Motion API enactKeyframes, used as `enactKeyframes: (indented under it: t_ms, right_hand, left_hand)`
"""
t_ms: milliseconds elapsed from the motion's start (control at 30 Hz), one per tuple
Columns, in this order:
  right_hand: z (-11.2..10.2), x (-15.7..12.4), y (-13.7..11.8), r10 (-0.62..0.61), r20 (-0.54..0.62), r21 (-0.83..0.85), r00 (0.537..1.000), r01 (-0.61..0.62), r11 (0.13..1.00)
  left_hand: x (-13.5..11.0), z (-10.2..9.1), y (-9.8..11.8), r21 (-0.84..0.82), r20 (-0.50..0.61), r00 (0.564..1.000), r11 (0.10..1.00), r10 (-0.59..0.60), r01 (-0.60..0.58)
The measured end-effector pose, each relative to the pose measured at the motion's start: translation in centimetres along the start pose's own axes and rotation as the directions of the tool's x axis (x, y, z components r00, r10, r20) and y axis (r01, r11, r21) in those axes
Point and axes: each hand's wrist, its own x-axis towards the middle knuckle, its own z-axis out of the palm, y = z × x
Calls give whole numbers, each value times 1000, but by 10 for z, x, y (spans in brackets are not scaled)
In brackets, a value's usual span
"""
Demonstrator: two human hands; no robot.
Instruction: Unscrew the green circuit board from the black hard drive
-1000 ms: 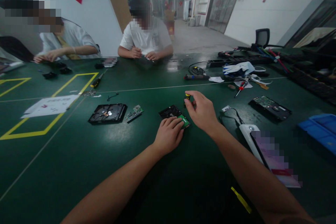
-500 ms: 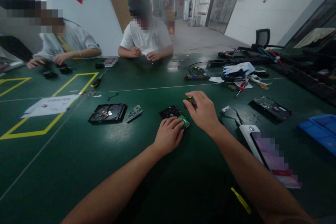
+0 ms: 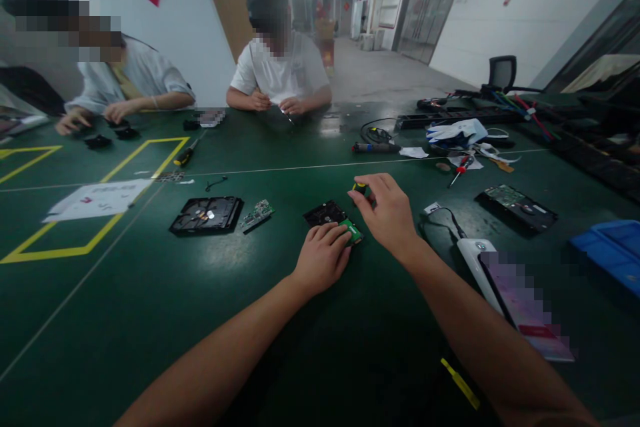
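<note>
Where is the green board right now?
In the head view, just right of centre, the green board lies partly under the left hand, next to the black piece.

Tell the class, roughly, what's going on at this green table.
The person's left hand rests over a green circuit board beside a black part on the table. The right hand pinches a black-and-yellow object, perhaps a screwdriver handle, near the board's far side; its tip can't be made out. Farther left lie a hard drive and a loose circuit board.
</note>
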Motion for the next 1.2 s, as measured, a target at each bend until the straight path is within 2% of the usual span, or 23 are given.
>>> enactKeyframes:
  t_ms: [200,500,700,1000,1200]
  right_hand:
    - [-6,2,-1,-47,52,6,998,47,999]
    - [-3,1,1,-2,-20,-33,1000,1,999]
    - [-4,2,-1,-67,18,36,998,66,997]
    - [-2,1,0,14,-21,-41,1000,-15,999]
    - [-2,1,1,-88,50,49,995,86,995]
  left_hand:
    - [0,0,0,6,1,1000,1000,-1,1]
    - [0,1,-1,9,-1,1000,1000,-2,2]
    - [0,1,-1,3,-12,1000,1000,1,-1]
    - [0,2,-1,-4,-15,1000,1000,3,-3]
    - [-1,2,-2,2,-10,1000,1000,6,-6]
